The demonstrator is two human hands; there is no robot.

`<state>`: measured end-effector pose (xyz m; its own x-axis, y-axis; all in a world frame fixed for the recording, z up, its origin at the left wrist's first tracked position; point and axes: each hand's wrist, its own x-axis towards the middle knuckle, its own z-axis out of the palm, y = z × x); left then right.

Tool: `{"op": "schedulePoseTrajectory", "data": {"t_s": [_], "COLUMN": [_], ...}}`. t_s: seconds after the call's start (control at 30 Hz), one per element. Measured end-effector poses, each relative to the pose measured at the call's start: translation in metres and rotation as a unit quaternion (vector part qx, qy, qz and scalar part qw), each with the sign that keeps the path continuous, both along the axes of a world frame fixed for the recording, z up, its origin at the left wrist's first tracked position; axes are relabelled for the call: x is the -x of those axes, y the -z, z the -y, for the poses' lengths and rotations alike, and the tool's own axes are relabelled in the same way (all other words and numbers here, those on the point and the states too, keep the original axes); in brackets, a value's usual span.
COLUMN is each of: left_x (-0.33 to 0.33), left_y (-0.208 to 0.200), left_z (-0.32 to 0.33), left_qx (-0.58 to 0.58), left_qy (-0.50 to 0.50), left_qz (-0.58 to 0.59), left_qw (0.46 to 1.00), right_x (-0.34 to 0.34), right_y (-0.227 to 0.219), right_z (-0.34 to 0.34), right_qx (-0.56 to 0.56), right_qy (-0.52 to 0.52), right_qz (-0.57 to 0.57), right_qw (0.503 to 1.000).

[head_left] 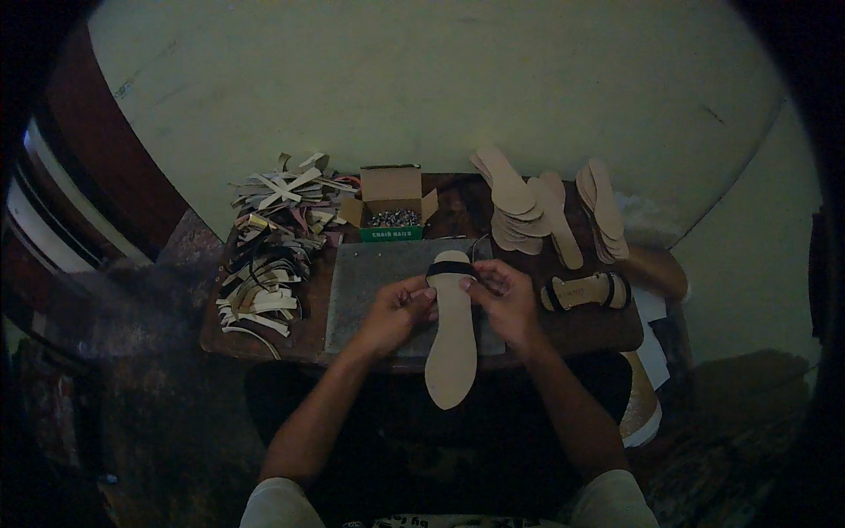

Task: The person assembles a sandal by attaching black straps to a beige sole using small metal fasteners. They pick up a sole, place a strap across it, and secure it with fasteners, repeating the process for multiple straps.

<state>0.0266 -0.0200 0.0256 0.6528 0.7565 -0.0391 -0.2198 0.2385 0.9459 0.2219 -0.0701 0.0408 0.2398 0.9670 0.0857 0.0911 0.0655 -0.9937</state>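
Grips of the left hand [400,310] and right hand [509,304] pinch the pale insole [452,343] above the near edge of the worktop [581,334], apparently steadying the black strap [451,267] across the insole's far end.

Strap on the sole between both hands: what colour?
The strap is black or very dark, across a pale beige sole; it shows best in the head view.

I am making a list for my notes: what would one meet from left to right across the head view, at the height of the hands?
Heap of cut strips → left hand → held pale sole → right hand → smaller piece with black straps
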Motion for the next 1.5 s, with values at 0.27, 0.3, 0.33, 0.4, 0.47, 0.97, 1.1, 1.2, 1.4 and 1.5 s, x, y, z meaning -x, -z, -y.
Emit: {"op": "schedulePoseTrajectory", "data": {"t_s": [0.27, 0.3, 0.33, 0.4, 0.47, 0.97, 1.1, 1.2, 1.4, 1.5], "left_x": [-0.009, -0.010, -0.011, -0.012, -0.013, -0.010, -0.010, -0.011, -0.011, -0.012], "left_y": [-0.018, -0.013, -0.010, -0.006, -0.005, -0.011, -0.008, -0.013, -0.010, -0.004], "left_z": [0.012, 0.012, 0.012, 0.013, 0.015, 0.012, 0.012, 0.015, 0.016, 0.015], "left_qx": [-0.014, -0.018, -0.022, -0.032, -0.025, 0.012, 0.022, 0.038, 0.024, 0.007], "left_qy": [-0.043, -0.054, -0.065, -0.090, -0.111, -0.079, -0.082, -0.078, -0.089, -0.100], "left_qz": [-0.051, -0.053, -0.054, -0.082, -0.087, -0.068, -0.062, -0.061, -0.059, -0.084], "left_qw": [0.998, 0.997, 0.996, 0.992, 0.990, 0.995, 0.994, 0.994, 0.994, 0.991], "right_x": [-0.002, -0.001, -0.001, 0.002, 0.003, 0.000, 0.005, 0.007, 0.008, 0.007], "right_y": [0.008, 0.010, 0.010, 0.008, 0.003, -0.001, 0.007, 0.006, 0.008, 0.011], "right_z": [-0.001, -0.002, -0.002, -0.002, 0.000, -0.001, -0.004, -0.004, -0.003, -0.003], "right_qx": [-0.003, -0.005, -0.007, 0.002, 0.012, -0.026, -0.057, -0.060, -0.054, -0.035], "right_qy": [-0.008, -0.007, -0.006, -0.011, -0.019, -0.039, -0.021, 0.001, 0.007, 0.001], "right_qz": [-0.026, -0.012, 0.002, -0.007, -0.036, 0.007, -0.013, -0.008, 0.002, -0.006], "right_qw": [1.000, 1.000, 1.000, 1.000, 0.999, 0.999, 0.998, 0.998, 0.999, 0.999]}}
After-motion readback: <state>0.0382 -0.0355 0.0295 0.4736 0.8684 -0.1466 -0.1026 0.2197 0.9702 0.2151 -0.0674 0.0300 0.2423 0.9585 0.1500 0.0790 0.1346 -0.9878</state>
